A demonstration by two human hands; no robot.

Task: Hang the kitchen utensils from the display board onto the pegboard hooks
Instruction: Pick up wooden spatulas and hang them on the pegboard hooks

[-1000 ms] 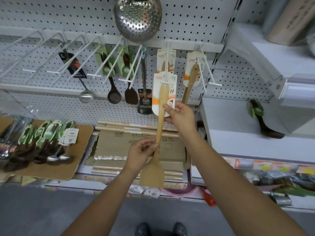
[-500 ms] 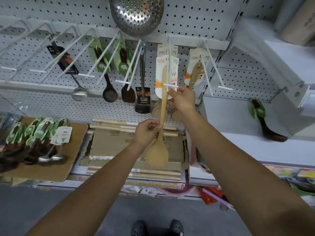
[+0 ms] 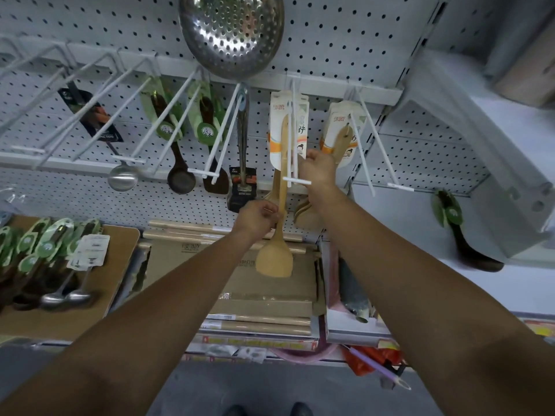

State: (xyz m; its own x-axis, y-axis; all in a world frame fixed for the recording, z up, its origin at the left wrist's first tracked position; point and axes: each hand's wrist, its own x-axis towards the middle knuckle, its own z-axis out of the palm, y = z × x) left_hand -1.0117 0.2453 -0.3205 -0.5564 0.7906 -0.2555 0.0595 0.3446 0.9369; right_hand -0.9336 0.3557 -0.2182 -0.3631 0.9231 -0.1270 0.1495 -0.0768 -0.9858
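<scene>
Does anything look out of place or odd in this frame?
Yes. One dark ladle with a green card lies loose on the white shelf at the right, while similar green-carded utensils hang on the pegboard.

The wooden spatula (image 3: 274, 259) sits higher now, its card (image 3: 274, 145) seemingly slid back along the hook (image 3: 297, 181); left hand (image 3: 256, 220) and right hand (image 3: 318, 171) rise with it.

Left forearm (image 3: 168, 295) and right forearm (image 3: 390, 265): bare along the whole visible length. Left hand (image 3: 258, 219), right hand (image 3: 318, 172): bare too. Only clothing in view: left shoe (image 3: 235, 412), right shoe (image 3: 301, 409), dark, rounded toes, cut off by bottom edge.
</scene>
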